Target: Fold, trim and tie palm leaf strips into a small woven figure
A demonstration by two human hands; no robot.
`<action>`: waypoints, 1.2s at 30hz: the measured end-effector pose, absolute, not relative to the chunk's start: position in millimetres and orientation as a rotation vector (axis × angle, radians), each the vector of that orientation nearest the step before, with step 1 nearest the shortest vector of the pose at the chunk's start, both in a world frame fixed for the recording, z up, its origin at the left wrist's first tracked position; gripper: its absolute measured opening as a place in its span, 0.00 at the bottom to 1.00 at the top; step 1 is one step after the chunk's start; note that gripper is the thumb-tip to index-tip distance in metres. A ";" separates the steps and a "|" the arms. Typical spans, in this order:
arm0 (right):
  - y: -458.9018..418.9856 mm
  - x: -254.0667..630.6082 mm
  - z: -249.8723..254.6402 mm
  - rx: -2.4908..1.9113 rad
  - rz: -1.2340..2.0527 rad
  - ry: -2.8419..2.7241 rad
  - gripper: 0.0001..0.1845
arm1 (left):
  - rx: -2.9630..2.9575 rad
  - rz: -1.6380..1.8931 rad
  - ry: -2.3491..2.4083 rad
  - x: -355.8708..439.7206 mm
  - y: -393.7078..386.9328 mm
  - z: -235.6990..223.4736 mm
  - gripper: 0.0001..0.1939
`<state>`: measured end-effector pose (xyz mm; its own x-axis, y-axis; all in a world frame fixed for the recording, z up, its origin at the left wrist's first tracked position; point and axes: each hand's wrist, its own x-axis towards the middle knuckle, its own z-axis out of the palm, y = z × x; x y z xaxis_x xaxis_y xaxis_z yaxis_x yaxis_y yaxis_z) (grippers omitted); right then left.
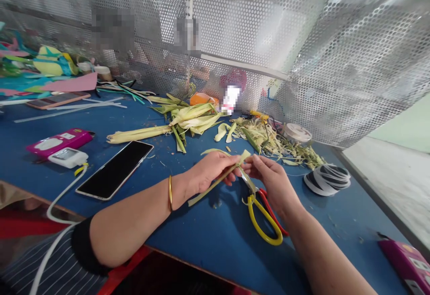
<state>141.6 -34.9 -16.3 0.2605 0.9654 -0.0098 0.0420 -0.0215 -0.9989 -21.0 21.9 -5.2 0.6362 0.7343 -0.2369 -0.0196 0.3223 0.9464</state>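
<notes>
My left hand (215,169), a gold bangle on its wrist, pinches a pale green strip of corn husk (215,185) over the table. Close beside it, my right hand (265,172) has its thumb and fingers closed at the strip's upper end. The strip is folded or crossed where the two hands meet; the fingers partly cover that spot. Scissors (265,223) with one yellow and one red handle lie on the table just below the hands, blades pointing up toward the fingers.
On the blue table (188,241), a pile of husks (191,120) and scraps (265,138) lies beyond my hands. A phone (116,169) and magenta device (60,143) are left. A white ribbon roll (326,179) sits right, before a perforated metal screen (242,31).
</notes>
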 end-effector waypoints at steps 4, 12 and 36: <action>-38.6 140.4 -9.5 -1.489 1.041 -1.240 0.26 | 1.050 0.616 0.745 -21.2 26.4 -7.5 0.15; -46.9 139.6 -7.6 -1.597 0.384 -1.713 0.16 | 0.996 0.727 0.852 -16.8 26.7 -6.7 0.08; -49.0 122.0 -18.8 -1.091 -0.592 -2.360 0.20 | 0.925 0.706 0.649 -14.7 22.8 -17.0 0.10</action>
<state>122.0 -49.0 -18.8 -0.5730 0.5830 0.5760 0.7858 0.5905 0.1841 -14.7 22.8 -17.0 0.6045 0.7731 -0.1919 -0.2567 0.4171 0.8719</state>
